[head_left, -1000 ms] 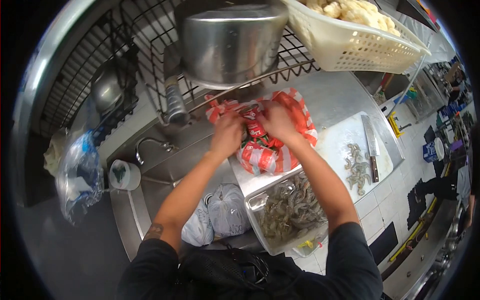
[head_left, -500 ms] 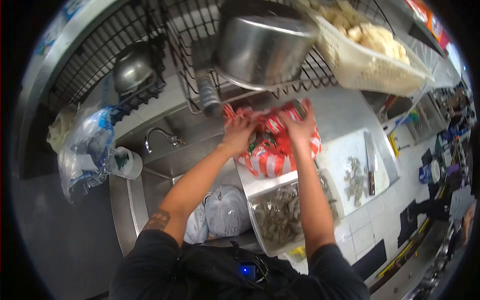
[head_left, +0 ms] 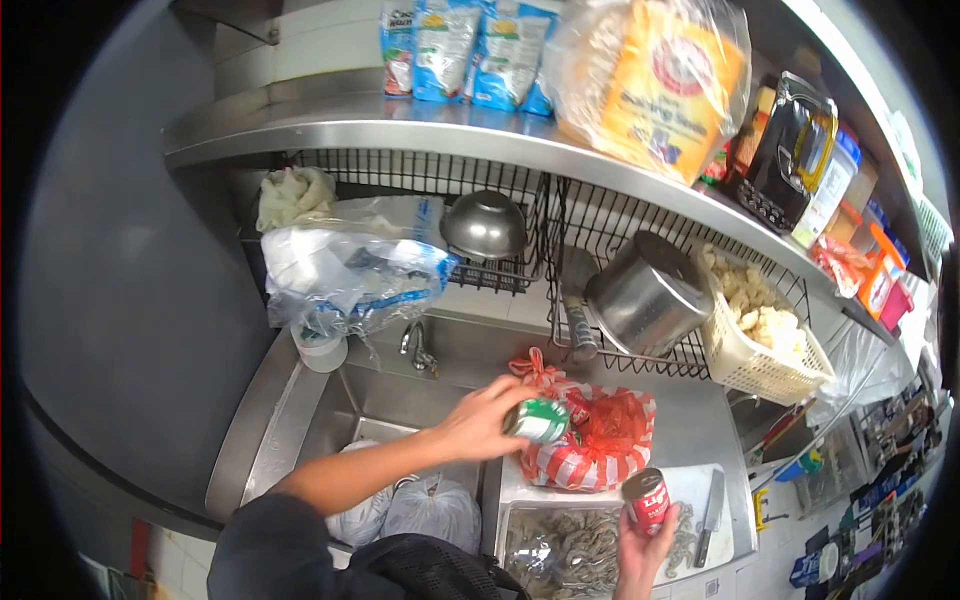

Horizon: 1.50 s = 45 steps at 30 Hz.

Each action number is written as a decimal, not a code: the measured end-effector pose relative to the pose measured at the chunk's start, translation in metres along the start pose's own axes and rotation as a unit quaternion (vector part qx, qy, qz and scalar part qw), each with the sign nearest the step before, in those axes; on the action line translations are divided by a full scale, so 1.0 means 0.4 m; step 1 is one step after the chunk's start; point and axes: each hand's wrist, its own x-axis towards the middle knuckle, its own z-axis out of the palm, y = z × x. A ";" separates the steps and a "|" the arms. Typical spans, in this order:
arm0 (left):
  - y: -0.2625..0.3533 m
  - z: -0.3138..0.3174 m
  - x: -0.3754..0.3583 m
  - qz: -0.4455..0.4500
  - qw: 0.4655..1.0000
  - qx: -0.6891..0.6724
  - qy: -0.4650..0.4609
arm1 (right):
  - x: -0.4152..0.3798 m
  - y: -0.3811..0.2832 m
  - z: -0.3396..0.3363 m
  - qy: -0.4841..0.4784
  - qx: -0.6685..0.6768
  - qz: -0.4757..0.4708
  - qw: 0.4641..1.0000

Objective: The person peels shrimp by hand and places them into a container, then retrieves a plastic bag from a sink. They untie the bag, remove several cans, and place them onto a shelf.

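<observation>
My left hand (head_left: 488, 418) is closed around a green-labelled can (head_left: 541, 420), held tilted over the left side of a red-and-white striped plastic bag (head_left: 640, 408). Inside the open bag more red packaging shows. Lower right, my right hand (head_left: 645, 545) grips a red-labelled can (head_left: 648, 500) upright, its metal lid facing up. That can is in front of a white cutting board (head_left: 715, 485), where a knife (head_left: 711, 518) and some shrimp lie. Below the bag, a container of shrimp (head_left: 575, 545) is partly cut off by the frame.
At left is a steel sink (head_left: 390, 400) with a faucet (head_left: 418, 348) and tied plastic bags (head_left: 432, 515). Behind stand a large pot (head_left: 650, 295) and a basket of cauliflower (head_left: 770, 365). An upper shelf (head_left: 380, 140) holds pouches and a baking soda bag (head_left: 675, 85).
Both hands were in the striped bag; each now holds a can outside it. My right hand has moved down and right. The view has tilted up, bringing the upper shelf into sight.
</observation>
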 end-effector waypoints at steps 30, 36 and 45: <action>0.114 -0.979 0.379 -0.032 0.976 0.136 0.170 | -0.269 0.420 1.443 -0.405 -0.598 -0.602 0.341; 0.091 -0.921 0.434 -0.030 0.980 0.141 0.136 | -0.182 0.345 1.293 -0.496 -0.446 -0.640 0.382; 0.159 -0.746 0.317 0.259 0.851 0.345 0.300 | -0.047 0.165 0.841 -0.536 -0.290 -0.708 0.356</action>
